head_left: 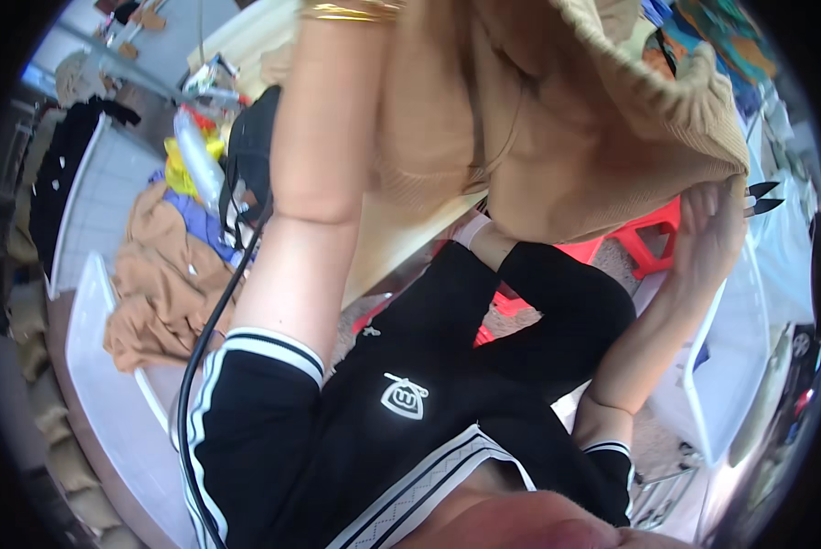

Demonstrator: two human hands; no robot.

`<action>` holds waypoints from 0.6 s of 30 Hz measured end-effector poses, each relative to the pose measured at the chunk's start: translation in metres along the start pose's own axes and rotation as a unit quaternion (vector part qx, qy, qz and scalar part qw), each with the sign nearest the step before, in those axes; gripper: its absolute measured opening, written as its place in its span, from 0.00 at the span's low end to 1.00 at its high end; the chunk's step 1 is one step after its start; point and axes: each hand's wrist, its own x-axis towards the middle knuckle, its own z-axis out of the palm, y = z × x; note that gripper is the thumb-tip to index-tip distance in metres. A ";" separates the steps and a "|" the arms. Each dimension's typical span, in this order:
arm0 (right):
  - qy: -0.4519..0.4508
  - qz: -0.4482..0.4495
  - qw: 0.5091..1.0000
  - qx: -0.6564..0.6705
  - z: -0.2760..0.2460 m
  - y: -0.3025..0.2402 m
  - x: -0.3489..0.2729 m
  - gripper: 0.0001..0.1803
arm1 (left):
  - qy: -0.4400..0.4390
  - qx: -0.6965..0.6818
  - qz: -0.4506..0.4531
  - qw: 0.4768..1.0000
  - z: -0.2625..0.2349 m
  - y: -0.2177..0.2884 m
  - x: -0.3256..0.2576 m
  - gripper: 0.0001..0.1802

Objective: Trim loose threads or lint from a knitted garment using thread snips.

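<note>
While the tan sweater [557, 119] hangs across the upper middle of the view, I log it first: ribbed knit, soft and thick, hem edge running along its right side, draped in front of my chest above the black shorts [447, 366].

Right hand [714, 229] — at the sweater's lower right hem, fingers curled on the knit edge and, as far as I can see, also gripping small black snips [762, 197], blades poking out to the right.

Left hand — out of frame past the top edge; only the forearm [319, 165] and a gold bangle [351, 11] show, so I cannot tell how its fingers stand. Judging by the hang of the cloth, it holds the sweater up.

Handling note, my judgement: keep the hem taut between both hands, blades pointed away from the knit until a loose thread is singled out, and cut close without catching a stitch.

Around it:
- red stool [653, 233] behind the shorts
- heap of tan cloth [159, 284] at left, on a white tray [99, 339]
- black cable [204, 339] along my left arm
- clear bottle [195, 160] beyond the heap
</note>
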 end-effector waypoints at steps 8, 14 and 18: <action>-0.215 0.052 0.975 0.015 0.043 0.094 -0.001 0.53 | -0.018 0.004 -0.204 0.979 0.079 -0.022 -0.176 0.10; -0.308 0.124 0.937 -0.111 0.017 0.116 0.031 0.33 | -0.123 -0.021 -0.185 0.975 0.056 -0.034 -0.167 0.14; -0.237 0.076 0.964 -0.097 0.062 0.094 0.044 0.18 | -0.205 0.465 -0.161 0.846 -0.014 0.009 -0.146 0.25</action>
